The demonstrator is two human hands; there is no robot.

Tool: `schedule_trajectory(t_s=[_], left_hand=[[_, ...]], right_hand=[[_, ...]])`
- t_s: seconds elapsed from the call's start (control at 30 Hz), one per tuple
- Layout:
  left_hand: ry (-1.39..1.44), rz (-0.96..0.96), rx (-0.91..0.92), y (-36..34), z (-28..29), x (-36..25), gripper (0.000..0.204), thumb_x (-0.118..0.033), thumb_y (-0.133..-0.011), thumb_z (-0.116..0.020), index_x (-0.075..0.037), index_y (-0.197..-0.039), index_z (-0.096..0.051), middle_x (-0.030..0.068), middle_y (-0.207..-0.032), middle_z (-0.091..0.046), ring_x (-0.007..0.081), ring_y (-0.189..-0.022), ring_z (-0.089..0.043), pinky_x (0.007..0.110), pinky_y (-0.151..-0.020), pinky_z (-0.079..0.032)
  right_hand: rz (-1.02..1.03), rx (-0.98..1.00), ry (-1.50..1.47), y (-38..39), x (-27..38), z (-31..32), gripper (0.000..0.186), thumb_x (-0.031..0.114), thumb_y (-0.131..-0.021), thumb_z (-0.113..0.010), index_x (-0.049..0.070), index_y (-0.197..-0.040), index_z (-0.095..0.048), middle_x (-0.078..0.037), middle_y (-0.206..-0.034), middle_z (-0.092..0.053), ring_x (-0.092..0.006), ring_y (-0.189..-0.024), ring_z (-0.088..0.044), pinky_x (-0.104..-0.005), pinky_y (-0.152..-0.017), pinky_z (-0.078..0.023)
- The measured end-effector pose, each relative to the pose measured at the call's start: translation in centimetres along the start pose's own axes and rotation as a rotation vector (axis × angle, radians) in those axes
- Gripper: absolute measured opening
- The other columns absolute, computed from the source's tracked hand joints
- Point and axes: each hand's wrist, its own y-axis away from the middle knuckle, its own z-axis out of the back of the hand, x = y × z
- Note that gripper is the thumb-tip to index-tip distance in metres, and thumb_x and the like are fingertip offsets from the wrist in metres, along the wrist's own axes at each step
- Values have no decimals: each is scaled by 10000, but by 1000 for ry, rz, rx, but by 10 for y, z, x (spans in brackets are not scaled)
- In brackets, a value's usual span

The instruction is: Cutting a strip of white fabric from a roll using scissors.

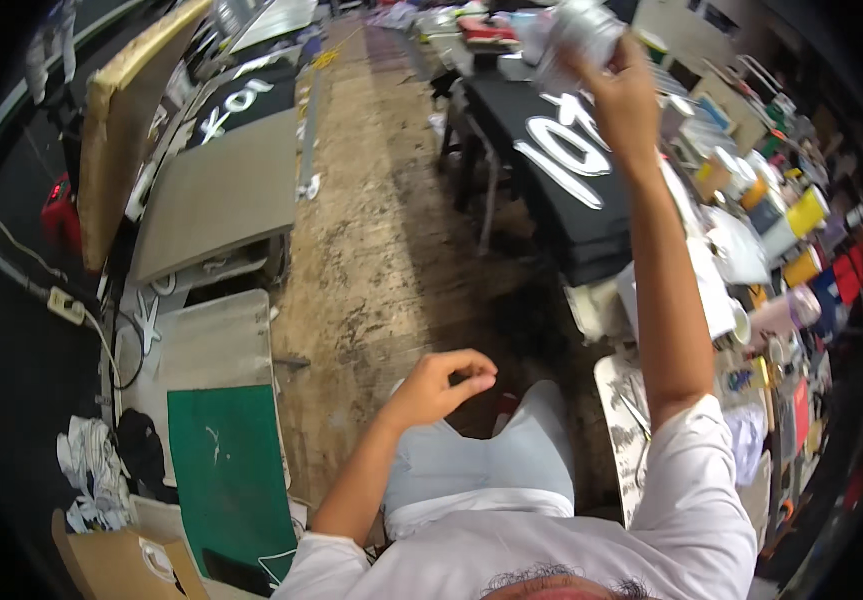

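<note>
My right hand (620, 85) is raised at the end of an outstretched arm, over the far part of the right-hand table. Its fingers are closed round a silvery, see-through container (584, 38), blurred by motion; what is inside cannot be made out. Beneath and beside it lies black fabric (562, 170) with large white painted lettering, spread on the table. My left hand (442, 388) hangs above my lap, its fingers curled in toward the thumb, with nothing visible in them.
At right, a crowded bench holds several paint tubs (807, 212) and scissors (634, 412). To my left stand a grey board (222, 200), a green mat (230, 455) and a cardboard box (127, 565). A stained wooden floor (362, 230) runs between the tables.
</note>
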Motion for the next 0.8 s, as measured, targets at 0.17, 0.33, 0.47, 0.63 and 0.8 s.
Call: schedule_trajectory(t_s=[0.17,0.33,0.47,0.63,0.8], left_hand=[[302,89,-149,-71,35,99,174,-137,-952,-659,9,-1041,-689,68,-991,-713,134,-936,-656,289,-866,-517],[383,354,-270,-74,72,173,185,-168,-972,-643,-15,-1070,-676,51,-985,-708,107,-910,-644,268,-826,-513],[336,462,-281,-48,91,168,203,-196,-968,-655,-28,-1081,-677,21,-966,-703,87,-874,-621,253,-791,-490],[374,530,-330,-23,95,159,182,-176,-935,-695,-29,-1042,-685,17,-898,-685,95,-815,-621,255,-761,-499],[360,617,-364,-12,105,160,188,-174,-929,-702,-25,-1043,-695,39,-908,-703,108,-841,-638,270,-785,-512]], right_hand=[[-234,413,-112,109,-96,-170,464,123,-800,-723,-22,-1211,-564,-238,-1099,-647,-411,-982,-630,-452,-888,-509],[-200,687,-1,179,-128,-294,636,150,-786,-732,3,-1338,-454,-215,-1202,-554,-399,-1130,-536,-439,-977,-468],[-42,736,69,120,-154,-359,688,162,-767,-751,-13,-1344,-420,-209,-1230,-522,-383,-1156,-507,-426,-982,-471],[353,450,426,-137,-254,-402,696,161,-770,-757,21,-1362,-418,-232,-1171,-601,-428,-1117,-565,-477,-931,-485],[251,116,523,-297,-250,-366,873,272,-737,-849,-59,-1400,-386,-286,-1187,-606,-424,-1086,-601,-441,-981,-470]])
